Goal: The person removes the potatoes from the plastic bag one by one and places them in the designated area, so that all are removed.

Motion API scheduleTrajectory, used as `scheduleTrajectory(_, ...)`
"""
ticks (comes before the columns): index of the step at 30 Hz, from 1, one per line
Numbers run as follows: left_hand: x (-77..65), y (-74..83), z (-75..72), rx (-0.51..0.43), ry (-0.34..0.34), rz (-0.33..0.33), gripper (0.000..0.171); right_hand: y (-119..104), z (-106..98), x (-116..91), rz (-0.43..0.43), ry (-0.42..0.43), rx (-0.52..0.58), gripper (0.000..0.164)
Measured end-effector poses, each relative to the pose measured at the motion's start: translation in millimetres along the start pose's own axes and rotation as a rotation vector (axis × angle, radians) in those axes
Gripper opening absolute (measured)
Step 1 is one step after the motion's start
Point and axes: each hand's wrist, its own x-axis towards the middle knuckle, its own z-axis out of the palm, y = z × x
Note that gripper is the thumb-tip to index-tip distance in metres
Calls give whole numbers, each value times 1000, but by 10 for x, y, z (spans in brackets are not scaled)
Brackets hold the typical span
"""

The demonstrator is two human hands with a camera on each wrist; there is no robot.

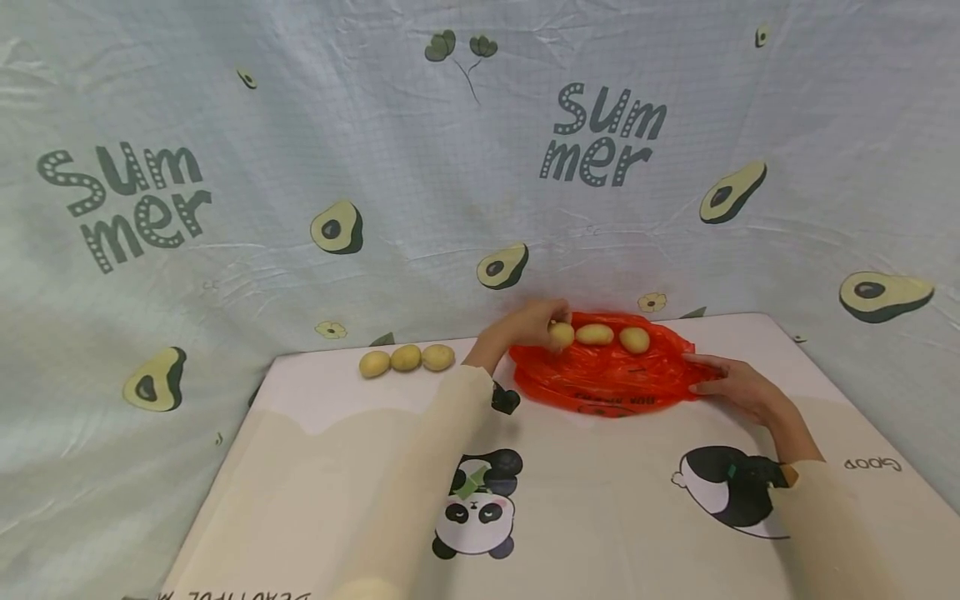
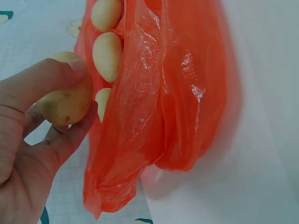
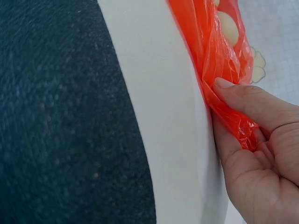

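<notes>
A red plastic bag (image 1: 600, 379) lies spread near the far edge of the table, with pale potatoes (image 1: 595, 335) in a row along its opening. My left hand (image 1: 536, 323) is at the bag's left end and grips a potato (image 2: 70, 100) between thumb and fingers. In the left wrist view, this potato is beside the bag's opening, next to a partly covered potato (image 2: 103, 100) inside. At the bag's other end, my right hand (image 1: 738, 385) pinches the gathered plastic (image 3: 229, 100) between thumb and fingers.
Three more potatoes (image 1: 406, 358) sit in a row at the table's far left. The white table cover (image 1: 315, 483) has printed pandas and lettering. Behind the table hangs a pale curtain (image 1: 420, 167) with avocado prints. A dark surface (image 3: 70, 121) fills the left of the right wrist view.
</notes>
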Motion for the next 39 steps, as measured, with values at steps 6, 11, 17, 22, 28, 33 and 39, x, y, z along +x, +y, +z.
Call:
scheduleTrajectory(6, -85, 35, -35, -27, 13, 50, 37, 2, -9, 0, -9, -5, -7, 72)
scheduleTrajectory(11, -172, 76, -69, -39, 33, 96, 39, -10, -13, -3, -10, -1, -18, 72)
scheduleTrajectory(17, -306, 87, -58, -31, 78, 140, 40, -16, -3, -15, -10, 5, -14, 73)
scheduleTrajectory(22, -423, 91, -19, -28, 139, 180, 41, 7, 27, -19, -12, 10, -18, 73)
scheduleTrajectory(28, -558, 151, 8, -81, 260, 243, 40, -5, 31, -39, -15, 17, -19, 72)
scheduleTrajectory(33, -642, 185, 35, -99, 322, 280, 38, -8, 30, -54, -12, 13, -21, 72)
scheduleTrajectory(39, -734, 203, 90, -127, 334, 321, 35, -15, 39, -62, -15, 11, -31, 72)
